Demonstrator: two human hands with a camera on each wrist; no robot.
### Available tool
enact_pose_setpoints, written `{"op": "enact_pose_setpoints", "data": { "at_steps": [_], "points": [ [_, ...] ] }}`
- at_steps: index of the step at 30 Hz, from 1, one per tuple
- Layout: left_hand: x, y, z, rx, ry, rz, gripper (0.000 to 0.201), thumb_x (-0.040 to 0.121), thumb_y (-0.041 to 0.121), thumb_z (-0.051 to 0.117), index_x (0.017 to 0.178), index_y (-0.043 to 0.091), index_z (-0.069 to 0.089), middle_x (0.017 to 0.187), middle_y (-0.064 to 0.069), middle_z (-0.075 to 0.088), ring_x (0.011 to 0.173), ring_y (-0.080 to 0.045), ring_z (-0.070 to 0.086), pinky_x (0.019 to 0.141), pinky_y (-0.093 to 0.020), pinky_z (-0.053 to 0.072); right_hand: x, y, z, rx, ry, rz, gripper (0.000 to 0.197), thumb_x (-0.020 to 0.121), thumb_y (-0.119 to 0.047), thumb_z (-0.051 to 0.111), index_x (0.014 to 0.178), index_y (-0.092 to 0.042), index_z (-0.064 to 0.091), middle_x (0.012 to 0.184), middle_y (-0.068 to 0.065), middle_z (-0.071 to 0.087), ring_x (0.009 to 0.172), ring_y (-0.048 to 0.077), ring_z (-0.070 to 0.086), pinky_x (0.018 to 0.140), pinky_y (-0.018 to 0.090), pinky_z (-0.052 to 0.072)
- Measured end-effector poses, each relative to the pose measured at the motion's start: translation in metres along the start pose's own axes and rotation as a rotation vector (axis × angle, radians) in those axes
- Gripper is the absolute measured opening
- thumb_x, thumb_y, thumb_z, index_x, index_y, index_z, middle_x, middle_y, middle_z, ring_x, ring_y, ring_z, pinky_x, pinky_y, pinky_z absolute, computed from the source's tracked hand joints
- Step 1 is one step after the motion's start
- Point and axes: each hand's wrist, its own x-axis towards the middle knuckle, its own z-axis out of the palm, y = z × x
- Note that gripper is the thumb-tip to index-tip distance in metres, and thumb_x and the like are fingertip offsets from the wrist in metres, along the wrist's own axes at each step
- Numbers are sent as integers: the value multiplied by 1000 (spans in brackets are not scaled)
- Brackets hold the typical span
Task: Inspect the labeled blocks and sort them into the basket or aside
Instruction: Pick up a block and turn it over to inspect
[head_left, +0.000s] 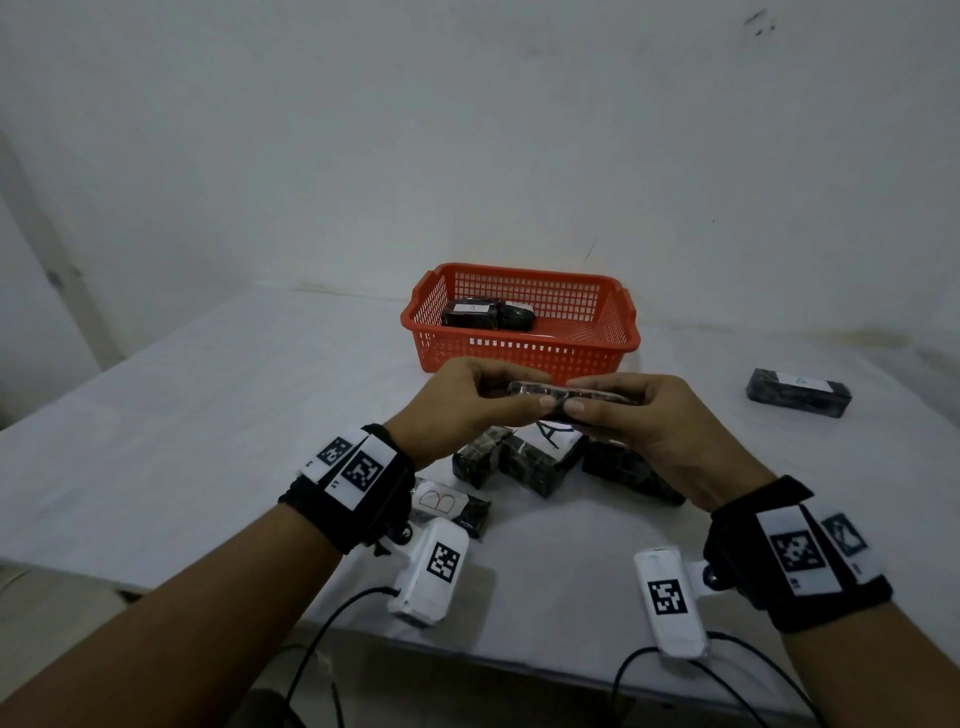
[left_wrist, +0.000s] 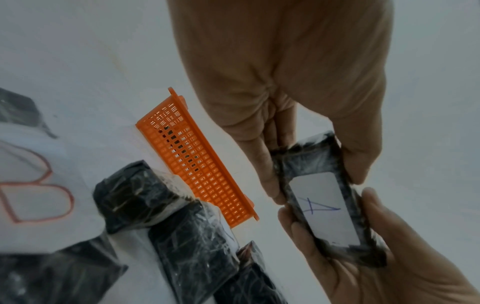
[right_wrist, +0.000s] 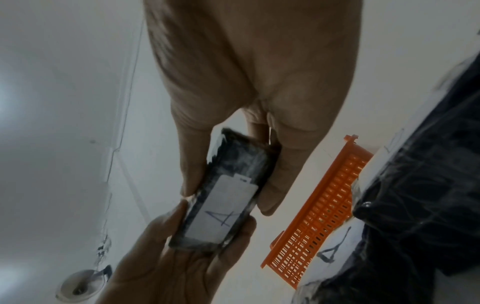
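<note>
From the head view, both hands have a dark wrapped block (head_left: 563, 399) up off the table (head_left: 208, 415), in front of the orange basket (head_left: 524, 332) near the far edge. Left hand (head_left: 457, 405) pinches one end, right hand (head_left: 660, 431) the other. Left wrist view: thumb and fingers (left_wrist: 262, 164) clamp the block's sides, "A" label showing. Right wrist view: same pinching grip, label facing the camera.

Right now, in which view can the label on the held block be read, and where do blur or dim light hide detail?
Head view: dim but sharp, yet the held block shows only its edge between the left hand and right hand. Left wrist view: the label's A reads clearly; the blocks in the lower left blur. Right wrist view: soft, A still legible.
</note>
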Motion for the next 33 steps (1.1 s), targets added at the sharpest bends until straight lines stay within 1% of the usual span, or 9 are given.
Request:
{"op": "enact_pose_setpoints", "data": {
  "at_steps": [5, 8, 12, 15, 20, 25, 29, 31, 33],
  "points": [
    [-1, -1, -1, 23, 3, -31, 37, 84, 14, 82, 119, 8, 73, 112, -6, 77, 104, -24, 74, 97, -44, 59, -2, 2, 1, -99, 8, -21, 45, 68, -24, 89, 110, -12, 79, 105, 4, 81, 99, 17, 77, 89, 26, 60],
    [-3, 0, -6, 2, 34, -51, 39, 82, 11, 83, 119, 7, 72, 112, -5, 77, 104, -21, 75, 96, -41, 60, -1, 2, -5, -42, -18, 13, 56, 66, -20, 87, 119, -10, 73, 113, 6, 79, 106, 19, 76, 94, 28, 60],
    [-7, 1, -9, -44, 18, -58, 47, 82, 8, 82, 127, 8, 67, 120, -4, 75, 111, -16, 72, 97, -32, 58, -3, -1, -11, -85, -27, -3, 54, 66, -19, 87, 118, -12, 73, 110, 4, 80, 106, 19, 76, 95, 31, 60],
    [-6, 4, -11, -33, 33, -29, 46, 79, 6, 84, 123, 8, 70, 117, -5, 76, 110, -16, 72, 97, -33, 58, -2, -2, -8, -73, -34, -18, 57, 66, -19, 87, 120, -12, 72, 112, 4, 79, 107, 19, 76, 95, 34, 58],
    [-6, 9, -11, -32, 19, -9, 50, 78, 1, 83, 125, 8, 68, 118, -5, 75, 111, -13, 72, 92, -28, 59, -2, -3, 0, -94, -9, -63, 55, 64, -19, 88, 117, -13, 74, 110, 2, 80, 103, 16, 76, 86, 24, 60],
    [-7, 4, -13, -56, 28, 8, 54, 71, -6, 86, 121, 5, 69, 124, -10, 71, 117, -21, 69, 95, -39, 60, -1, 1, 1, -40, -29, 17, 75, 60, -25, 95, 129, -18, 66, 124, 5, 74, 113, 19, 73, 95, 37, 59],
    [-8, 0, -11, -106, 24, 3, 58, 74, -8, 83, 127, 5, 64, 127, -9, 70, 119, -20, 68, 96, -40, 59, -3, -2, 5, 104, -40, 100, 44, 83, -15, 77, 124, -4, 67, 118, 15, 77, 106, 31, 76, 91, 38, 63],
    [-10, -3, -9, -104, 27, -27, 53, 83, 10, 82, 132, 11, 62, 127, -4, 70, 117, -18, 69, 98, -41, 58, -5, 0, 4, 86, -16, 93, 34, 86, -4, 74, 120, -2, 69, 113, 15, 78, 105, 32, 76, 90, 39, 63],
    [-11, -7, -5, -151, 42, -55, 42, 92, 21, 73, 131, 8, 64, 123, -7, 73, 113, -24, 72, 97, -45, 59, -6, 0, 2, 74, -3, 93, 34, 84, 3, 74, 117, -2, 70, 111, 16, 78, 104, 33, 76, 89, 40, 63]
  ]
}}
